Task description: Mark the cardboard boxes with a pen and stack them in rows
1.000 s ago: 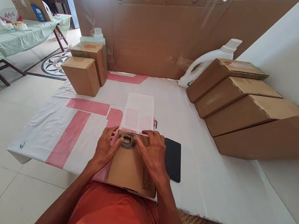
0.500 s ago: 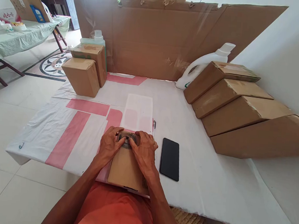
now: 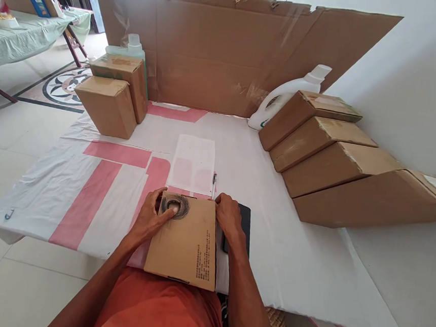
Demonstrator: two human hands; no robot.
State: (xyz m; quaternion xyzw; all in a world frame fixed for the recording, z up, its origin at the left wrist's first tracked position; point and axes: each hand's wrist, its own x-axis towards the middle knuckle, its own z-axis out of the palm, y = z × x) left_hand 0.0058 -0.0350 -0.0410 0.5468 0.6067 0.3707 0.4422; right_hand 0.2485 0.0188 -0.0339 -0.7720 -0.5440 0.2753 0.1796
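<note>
Person is working with two bare hands, spread apart on either side of a flat cardboard box (image 3: 184, 244). Box is lying at the near edge of the cloth-covered bench (image 3: 288, 271), right in front of the orange shirt (image 3: 159, 306). Left hand (image 3: 152, 218) is gripping the box's far-left corner, thumb pressing at the centre of a dark scribbled ring (image 3: 184, 209). Right hand (image 3: 229, 216) is touching the far-right corner with curled fingers; cannot tell whether it is pinching the cardboard. Black phone (image 3: 244, 224) is lying just right of the box, partly hidden by the right hand and forearm. White paper sheet (image 3: 194, 164) is lying beyond the box, pen (image 3: 214, 181) alongside its right edge. Four brown cartons (image 3: 328, 168) are standing in a row at right, near a white jug (image 3: 295, 89); two smaller cartons (image 3: 110, 108) are standing at far left.
</note>
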